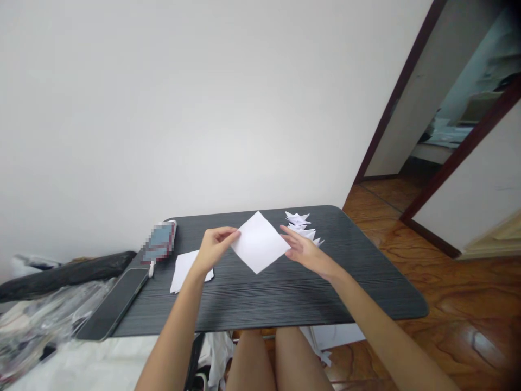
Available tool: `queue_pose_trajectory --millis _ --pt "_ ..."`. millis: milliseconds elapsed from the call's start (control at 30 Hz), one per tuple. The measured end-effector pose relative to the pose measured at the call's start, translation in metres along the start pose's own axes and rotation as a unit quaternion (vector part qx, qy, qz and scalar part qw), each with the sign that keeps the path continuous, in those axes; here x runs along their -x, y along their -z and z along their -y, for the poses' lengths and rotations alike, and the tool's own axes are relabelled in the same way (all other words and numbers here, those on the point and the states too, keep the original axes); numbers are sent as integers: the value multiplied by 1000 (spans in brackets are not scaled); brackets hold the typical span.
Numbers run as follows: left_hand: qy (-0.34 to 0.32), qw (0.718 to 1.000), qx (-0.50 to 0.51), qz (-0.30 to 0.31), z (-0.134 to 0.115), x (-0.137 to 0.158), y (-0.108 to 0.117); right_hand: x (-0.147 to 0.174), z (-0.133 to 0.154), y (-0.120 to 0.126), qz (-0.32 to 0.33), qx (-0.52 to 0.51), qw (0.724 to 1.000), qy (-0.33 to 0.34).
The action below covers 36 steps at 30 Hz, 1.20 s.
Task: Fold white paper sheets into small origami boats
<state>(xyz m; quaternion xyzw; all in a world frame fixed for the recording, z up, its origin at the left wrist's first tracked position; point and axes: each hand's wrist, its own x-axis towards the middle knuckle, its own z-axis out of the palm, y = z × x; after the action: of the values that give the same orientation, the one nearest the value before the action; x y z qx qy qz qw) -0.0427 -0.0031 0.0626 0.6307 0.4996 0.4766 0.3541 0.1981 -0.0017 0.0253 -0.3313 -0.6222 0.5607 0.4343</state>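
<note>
A white square sheet of paper [259,243] is held up over the dark table, turned so that one corner points away from me. My left hand [216,243] pinches its left corner between thumb and fingers. At the opposite corner is my right hand [303,251], its fingers stretched out and spread, the sheet's tip close to the thumb. Whether that tip touches the hand I cannot tell. Several folded white paper shapes [299,219] with pointed ends lie in a row behind my right hand. A stack of white paper [185,267] rests left of my left forearm, partly covered by it.
The dark wood-grain table [277,304] stands against a white wall. On its left lie a phone-like dark slab [116,304] and a pack with a blurred-out face [160,243]. White paper [340,335] is below the front edge. A doorway opens at the right.
</note>
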Motion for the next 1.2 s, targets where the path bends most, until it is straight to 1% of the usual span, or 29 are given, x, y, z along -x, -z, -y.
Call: queue_pose_trajectory --millis 67,133,200,233,267,333,400,500,567,633,733,767,800,867,933,1000,1033,1133,1200 --pt "18 997 67 -38 9 -17 -19 -19 -2 -11 15 -91 996 -11" --pt "35 989 119 -75 22 -29 -30 -37 -7 -15 -10 -135 990 -40" --pt "48 983 146 -103 32 -38 -36 -54 -13 -15 -65 -138 987 -51" --pt "53 981 153 -108 36 -42 -36 -62 -16 -14 -92 -122 987 -52" --pt "57 980 157 -104 38 -46 -36 -69 -19 -12 -104 -97 989 -51" --pt "62 982 158 -77 41 -53 -34 -81 -24 -9 -96 -44 994 -35" --pt "57 987 146 -45 44 -58 -30 -87 -26 -6 -69 -8 998 -10" --pt "25 993 118 -16 48 -61 -23 -87 -25 0 -35 1 999 18" --pt "-2 993 115 21 50 -59 -17 -84 -22 5 0 9 999 32" --pt "-16 990 116 80 49 -55 -11 -80 -19 10 34 38 998 44" --pt "2 974 118 195 42 -49 -5 -75 -13 16 63 59 994 62" --pt "9 969 115 219 40 -48 -5 -73 -12 16 73 69 992 71" --pt "14 968 108 227 38 -47 -6 -72 -11 15 82 83 990 80" --pt "20 969 103 224 37 -46 -14 -70 -11 12 96 118 984 92" --pt "39 963 131 232 40 -46 -23 -68 -11 9 107 137 981 89" --pt "66 947 191 248 46 -44 -33 -66 -11 9 111 123 983 81" --pt "79 939 228 247 49 -44 -38 -65 -10 10 105 103 986 81" --pt "117 909 335 219 56 -41 -49 -61 -4 17 81 25 989 119" --pt "137 887 386 215 59 -38 -55 -58 1 21 89 8 985 147"
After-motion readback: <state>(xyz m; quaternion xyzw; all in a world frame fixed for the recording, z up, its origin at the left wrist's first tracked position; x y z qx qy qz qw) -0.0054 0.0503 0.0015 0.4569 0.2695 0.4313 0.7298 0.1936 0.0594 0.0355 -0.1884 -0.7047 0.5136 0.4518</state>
